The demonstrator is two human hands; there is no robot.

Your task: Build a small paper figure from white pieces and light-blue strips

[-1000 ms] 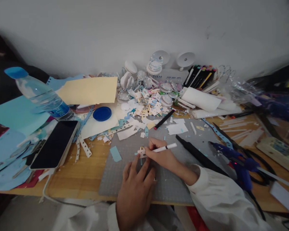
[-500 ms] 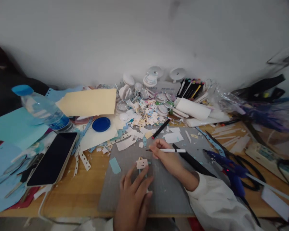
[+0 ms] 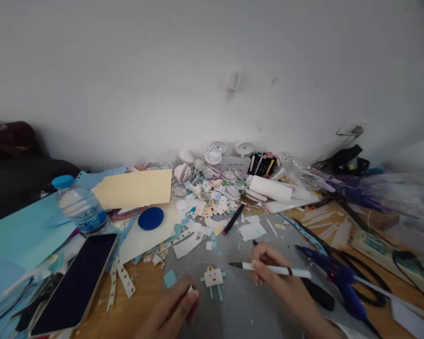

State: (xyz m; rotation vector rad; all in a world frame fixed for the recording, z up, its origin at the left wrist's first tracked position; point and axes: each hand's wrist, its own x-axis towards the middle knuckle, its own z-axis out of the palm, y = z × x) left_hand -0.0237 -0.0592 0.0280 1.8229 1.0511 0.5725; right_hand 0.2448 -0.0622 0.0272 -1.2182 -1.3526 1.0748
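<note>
A small paper figure (image 3: 214, 278) with a pale square body, a drawn face and blue arms and legs lies flat on the grey mat (image 3: 247, 306). My right hand (image 3: 272, 270) grips a white marker (image 3: 282, 270), its dark tip pointing left above the mat. To the left of the figure, my left hand (image 3: 175, 306) is closed, with a small white pen cap (image 3: 191, 288) pinched between thumb and finger. A blue paper piece (image 3: 170, 278) lies just behind that hand. Under my right hand runs a long black object (image 3: 318, 294), partly covered.
A blue glue gun (image 3: 334, 270) with a red light lies at the right beside black cable. At left are a phone (image 3: 76, 285) and a water bottle (image 3: 83, 209). Paper scraps (image 3: 212, 202), a black marker (image 3: 233, 219) and a blue lid (image 3: 150, 218) sit farther back.
My left hand has come off the paper figure and moved left, now pinching the cap. My right hand with the marker has shifted right and nearer. The camera view has tilted upward.
</note>
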